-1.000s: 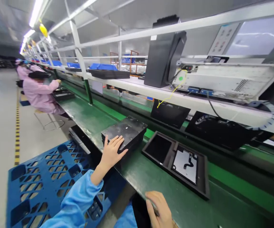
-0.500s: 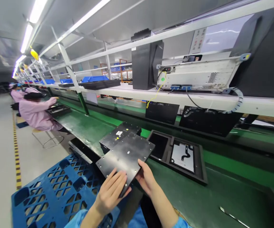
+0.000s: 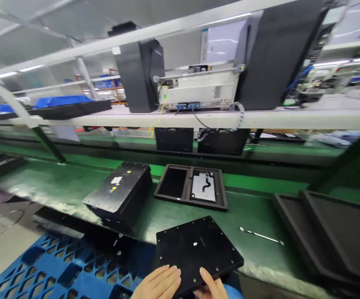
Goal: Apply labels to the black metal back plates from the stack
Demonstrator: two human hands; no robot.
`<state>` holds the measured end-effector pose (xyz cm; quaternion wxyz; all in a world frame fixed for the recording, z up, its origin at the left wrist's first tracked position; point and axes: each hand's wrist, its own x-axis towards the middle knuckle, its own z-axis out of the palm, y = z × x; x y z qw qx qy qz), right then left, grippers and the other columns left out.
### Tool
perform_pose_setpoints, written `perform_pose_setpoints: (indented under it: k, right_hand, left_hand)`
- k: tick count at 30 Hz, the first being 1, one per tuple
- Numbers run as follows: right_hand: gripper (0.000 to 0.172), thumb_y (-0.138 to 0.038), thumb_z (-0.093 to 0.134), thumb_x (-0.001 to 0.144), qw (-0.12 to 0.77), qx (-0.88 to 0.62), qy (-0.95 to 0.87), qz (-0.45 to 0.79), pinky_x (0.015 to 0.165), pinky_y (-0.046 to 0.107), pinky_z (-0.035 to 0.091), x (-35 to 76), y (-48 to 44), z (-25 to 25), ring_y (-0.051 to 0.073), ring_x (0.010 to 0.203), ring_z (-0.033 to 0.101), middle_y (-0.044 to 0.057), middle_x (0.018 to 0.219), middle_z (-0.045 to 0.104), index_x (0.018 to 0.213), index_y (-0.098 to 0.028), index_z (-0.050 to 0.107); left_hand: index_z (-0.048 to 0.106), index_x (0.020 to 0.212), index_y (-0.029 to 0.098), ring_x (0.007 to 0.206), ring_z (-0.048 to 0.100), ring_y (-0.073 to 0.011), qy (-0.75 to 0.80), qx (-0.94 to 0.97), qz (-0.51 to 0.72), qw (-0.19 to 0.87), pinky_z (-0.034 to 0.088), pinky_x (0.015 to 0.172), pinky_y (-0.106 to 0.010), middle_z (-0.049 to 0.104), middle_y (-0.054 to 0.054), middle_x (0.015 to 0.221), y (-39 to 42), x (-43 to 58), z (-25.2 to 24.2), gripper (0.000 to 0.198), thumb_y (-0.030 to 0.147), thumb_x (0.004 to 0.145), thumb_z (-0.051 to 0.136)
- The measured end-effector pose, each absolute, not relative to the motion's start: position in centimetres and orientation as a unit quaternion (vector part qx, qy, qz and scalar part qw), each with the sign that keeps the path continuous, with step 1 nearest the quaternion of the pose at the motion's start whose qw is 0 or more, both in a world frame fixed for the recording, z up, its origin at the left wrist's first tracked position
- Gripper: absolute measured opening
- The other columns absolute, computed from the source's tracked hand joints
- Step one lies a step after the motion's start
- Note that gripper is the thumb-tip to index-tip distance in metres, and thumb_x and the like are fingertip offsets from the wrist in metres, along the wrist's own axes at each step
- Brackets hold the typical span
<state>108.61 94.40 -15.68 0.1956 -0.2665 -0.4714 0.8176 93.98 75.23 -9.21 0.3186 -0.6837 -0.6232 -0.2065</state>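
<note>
Lying under close-set left fingers [image 3: 165,282], black panel [image 3: 197,251], near edge pinched by right fingers [image 3: 211,284], left grip underneath hidden.

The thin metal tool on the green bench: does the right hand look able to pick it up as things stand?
Probably not: the right hand is holding the black panel, though nothing covers the metal tool.

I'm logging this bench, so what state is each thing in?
Black panel, held at its near edge
Left hand, fingers on the panel, thumb hidden
Right hand, gripping the panel, thumb on top
Panel stack, on the bench, stickers on top
Two-compartment tray, both compartments filled
Metal tool, lying on the bench
Dark trays, overlapping
</note>
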Motion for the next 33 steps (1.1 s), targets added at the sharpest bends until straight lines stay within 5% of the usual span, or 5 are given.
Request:
perform_pose_setpoints:
  k: [7,13,21,27,33]
  right_hand:
    - [0.066,-0.083,0.080,0.073,0.217,-0.324,-0.471,0.791,0.080,0.051,0.066,108.5,94.3,-17.2,0.036,0.099,0.079,0.011,0.104,0.082,0.102,-0.024,0.079]
    - [0.034,-0.051,0.074,0.093,-0.017,-0.165,-0.695,0.700,0.077,0.033,0.058,114.5,100.3,-14.3,0.023,0.081,0.077,0.006,0.088,0.081,0.105,-0.021,0.083]
    - [0.055,-0.057,0.048,0.105,0.282,-0.345,-0.872,0.201,0.123,0.060,0.038,116.4,120.6,-15.1,0.038,0.147,0.052,0.021,0.149,0.066,0.137,-0.019,0.071]
    - [0.048,-0.048,0.034,0.114,0.207,-0.310,-0.925,0.071,0.096,0.048,0.048,115.3,123.1,-16.8,0.031,0.101,0.062,0.017,0.109,0.073,0.100,-0.020,0.070]
    - [0.037,-0.049,0.035,0.114,0.235,-0.373,-0.865,0.238,0.084,0.040,0.049,118.3,116.5,-15.6,0.029,0.090,0.067,0.013,0.100,0.071,0.112,-0.022,0.059]
  left_hand:
    - [0.049,0.165,0.021,0.152,0.054,-0.0327,-0.725,-0.650,-0.069,0.214,0.058,0.117,-0.048,0.045,-0.010,0.172,80.0,93.5,-13.0,0.076,0.019,0.091,0.065]
    - [0.038,0.171,0.037,0.158,0.045,-0.0415,-0.771,-0.613,-0.017,0.170,0.053,0.121,-0.060,0.038,-0.004,0.176,82.5,93.5,-15.4,0.104,0.027,0.080,0.089]
    - [0.048,0.166,0.037,0.152,0.053,-0.0413,-0.744,-0.640,-0.040,0.185,0.056,0.119,-0.057,0.049,-0.002,0.170,81.7,92.2,-16.7,0.092,0.052,0.086,0.090]
    - [0.048,0.166,0.039,0.154,0.050,-0.0409,-0.762,-0.624,-0.072,0.158,0.053,0.122,-0.058,0.050,-0.003,0.170,81.9,92.8,-17.3,0.087,0.043,0.089,0.088]
    - [0.042,0.169,0.038,0.158,0.045,-0.0423,-0.789,-0.593,-0.084,0.136,0.047,0.126,-0.062,0.047,-0.005,0.172,82.7,93.4,-18.1,0.088,0.031,0.093,0.085]
